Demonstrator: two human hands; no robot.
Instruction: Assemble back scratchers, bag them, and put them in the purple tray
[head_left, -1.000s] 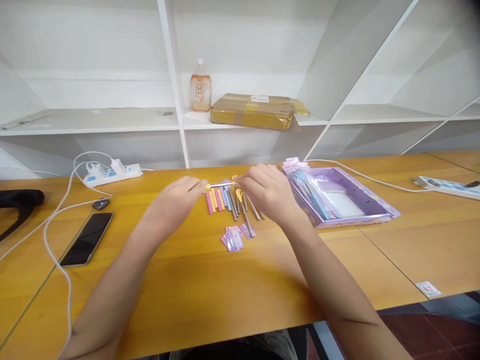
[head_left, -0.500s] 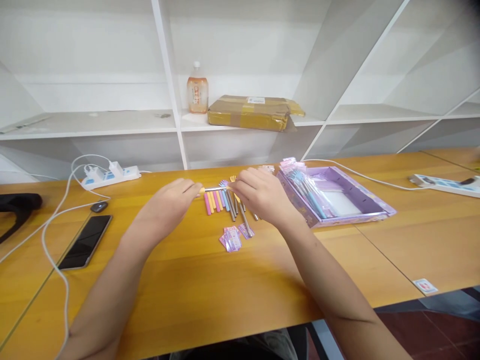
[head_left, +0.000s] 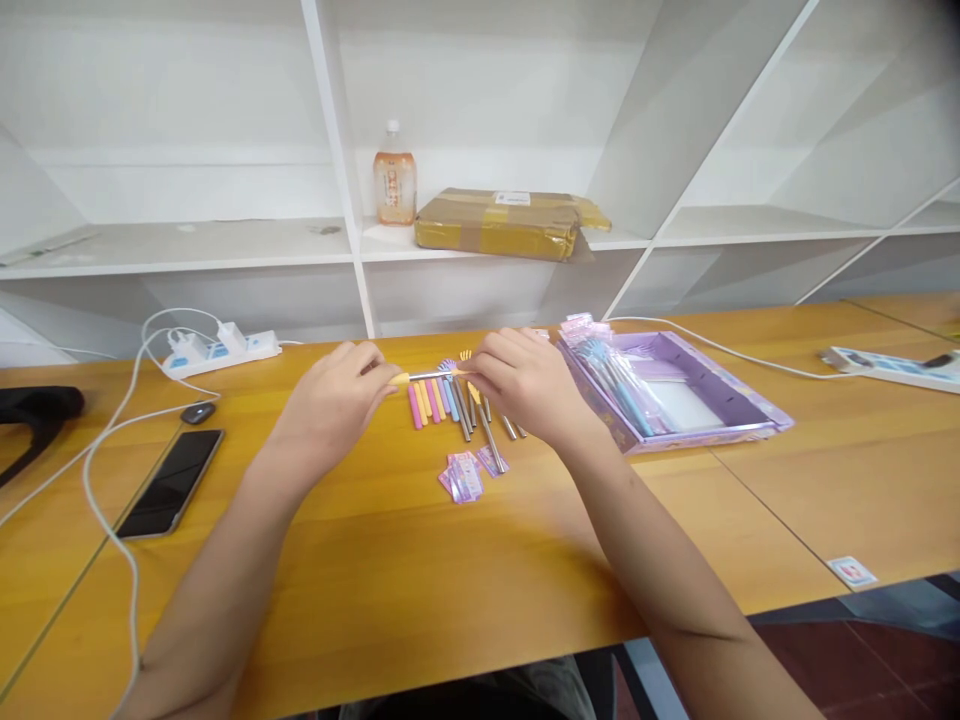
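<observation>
Head view: you had the stick (head_left: pixel 429 376) in both hands, roughly level, across the far end of the handles (head_left: pixel 436 402). Left hand (head_left: pixel 330 405) was curled closed around its yellow end; right hand (head_left: pixel 523 385) pinched the other end, fingertips together. Looked like a two-end hold to keep the shaft in line; exact finger contact on the right, can't tell.

Handles lay side by side, probably so each could be picked singly. Loose sticks (head_left: pixel 491 440) were just right of them, less tidy, one with its near end on a card. Cards (head_left: pixel 463 478) sat nearer you, likely to keep them out from under your hands. Tray (head_left: pixel 697 438) stood right, bagged packs (head_left: pixel 611 375) along its left side, within right-hand reach I'd judge.

Edges: tray's left wall was near your right wrist, tightest spot. Shelf (head_left: pixel 255 263) bounded the far side. Left, the cable (head_left: pixel 94 480) ran past the phone (head_left: pixel 171 483) down to your forearm; touching or not, can't tell. Most room: near side, cards to table (head_left: pixel 450 580) edge.
</observation>
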